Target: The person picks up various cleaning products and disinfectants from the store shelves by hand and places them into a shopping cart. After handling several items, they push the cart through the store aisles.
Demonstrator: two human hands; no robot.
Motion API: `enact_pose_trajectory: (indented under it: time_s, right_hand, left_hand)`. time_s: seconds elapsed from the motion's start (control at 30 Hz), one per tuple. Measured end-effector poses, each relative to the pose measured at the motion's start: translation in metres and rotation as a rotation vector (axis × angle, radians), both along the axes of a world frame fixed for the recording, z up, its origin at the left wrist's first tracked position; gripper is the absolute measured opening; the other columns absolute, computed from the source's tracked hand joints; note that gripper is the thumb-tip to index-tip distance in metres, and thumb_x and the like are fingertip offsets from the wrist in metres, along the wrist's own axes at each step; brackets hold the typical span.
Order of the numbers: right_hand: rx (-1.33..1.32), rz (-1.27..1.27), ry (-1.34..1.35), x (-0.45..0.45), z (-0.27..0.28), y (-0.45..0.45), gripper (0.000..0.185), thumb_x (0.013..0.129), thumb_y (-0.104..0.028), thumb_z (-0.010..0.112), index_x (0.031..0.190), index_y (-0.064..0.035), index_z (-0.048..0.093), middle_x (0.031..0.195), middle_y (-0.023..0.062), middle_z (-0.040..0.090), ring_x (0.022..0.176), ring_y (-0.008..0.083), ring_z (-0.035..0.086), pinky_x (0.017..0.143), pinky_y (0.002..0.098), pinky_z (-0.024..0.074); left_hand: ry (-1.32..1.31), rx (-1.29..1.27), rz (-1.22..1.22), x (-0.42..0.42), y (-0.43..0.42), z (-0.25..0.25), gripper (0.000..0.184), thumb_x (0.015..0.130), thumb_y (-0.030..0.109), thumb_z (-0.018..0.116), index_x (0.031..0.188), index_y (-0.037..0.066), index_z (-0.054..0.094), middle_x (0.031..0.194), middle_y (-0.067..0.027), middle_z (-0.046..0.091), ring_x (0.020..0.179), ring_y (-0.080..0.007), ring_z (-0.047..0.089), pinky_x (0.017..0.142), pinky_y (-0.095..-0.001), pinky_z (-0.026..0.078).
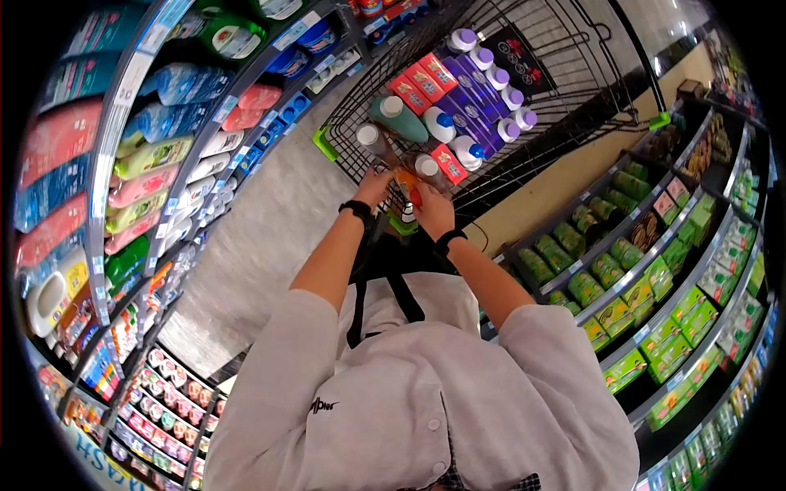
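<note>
My right hand [435, 211] is closed around an orange bottle [404, 177] with a red end, held over the near end of the wire shopping cart [342, 155]. My left hand [374, 188] is just left of it, fingers curled in; what they grip is hard to make out. Ahead of the left hand is a brown bottle with a white cap [368, 136]. In the cart are a green bottle [399, 119], red boxes [416, 85], white bottles with blue caps [440, 124], and several purple bottles with pale caps [471, 98].
A shelf [123, 106] of colourful bottles runs along the left. On the right, shelves [565, 282] hold green packs and boxes. Grey floor [246, 237] lies between the left shelf and the cart. A dark sign [517, 61] is inside the cart.
</note>
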State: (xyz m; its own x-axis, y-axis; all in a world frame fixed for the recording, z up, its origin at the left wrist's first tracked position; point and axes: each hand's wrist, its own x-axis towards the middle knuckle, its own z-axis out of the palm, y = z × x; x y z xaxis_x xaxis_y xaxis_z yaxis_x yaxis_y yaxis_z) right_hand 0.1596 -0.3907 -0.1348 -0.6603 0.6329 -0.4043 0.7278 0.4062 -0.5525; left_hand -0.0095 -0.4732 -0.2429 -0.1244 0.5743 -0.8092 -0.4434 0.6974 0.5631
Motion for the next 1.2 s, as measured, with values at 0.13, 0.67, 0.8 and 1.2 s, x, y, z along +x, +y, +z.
enact_pose_trajectory:
  time_s: [0.13, 0.67, 0.8, 1.2]
  right_hand:
    - [0.016, -0.013, -0.05, 0.0, -0.006, 0.004, 0.06, 0.073, -0.024, 0.069, 0.126, -0.0119, 0.045, 0.092, 0.0174, 0.063, 0.08, 0.0364, 0.063, 0.069, 0.0462, 0.0517]
    - [0.18, 0.171, -0.166, -0.011, -0.01, 0.006, 0.057, 0.075, -0.031, 0.067, 0.125, -0.0102, 0.048, 0.08, 0.0123, 0.064, 0.074, 0.0341, 0.064, 0.064, 0.043, 0.0532]
    - [0.109, 0.207, -0.217, -0.013, 0.022, 0.023, 0.054, 0.079, -0.036, 0.063, 0.124, -0.0105, 0.048, 0.083, 0.0129, 0.065, 0.078, 0.0357, 0.063, 0.066, 0.0459, 0.0525]
    - [0.371, 0.034, 0.925, -0.107, 0.371, 0.157, 0.018, 0.08, 0.005, 0.052, 0.09, -0.0001, 0.066, 0.085, 0.0114, 0.068, 0.077, 0.0191, 0.064, 0.069, 0.0292, 0.0493]
  left_hand:
    - [-0.025, -0.186, 0.411, -0.02, 0.065, 0.066, 0.103, 0.069, 0.028, 0.081, 0.143, 0.01, 0.011, 0.134, -0.015, 0.042, 0.123, -0.0311, 0.042, 0.095, -0.0486, 0.042]
    - [0.52, -0.176, 0.416, -0.004, 0.069, 0.006, 0.1, 0.064, 0.035, 0.081, 0.135, -0.006, 0.024, 0.127, -0.0227, 0.051, 0.115, -0.0331, 0.053, 0.095, -0.0357, 0.044]
    - [0.424, 0.19, 0.457, -0.009, 0.067, -0.011, 0.063, 0.074, 0.024, 0.074, 0.124, -0.001, 0.044, 0.118, -0.0144, 0.058, 0.107, -0.0261, 0.057, 0.088, -0.0384, 0.048]
    - [1.299, 0.43, 0.129, -0.138, -0.033, 0.302, 0.062, 0.081, 0.024, 0.063, 0.134, 0.0, 0.041, 0.131, -0.0211, 0.049, 0.117, -0.0345, 0.051, 0.098, -0.0398, 0.042]
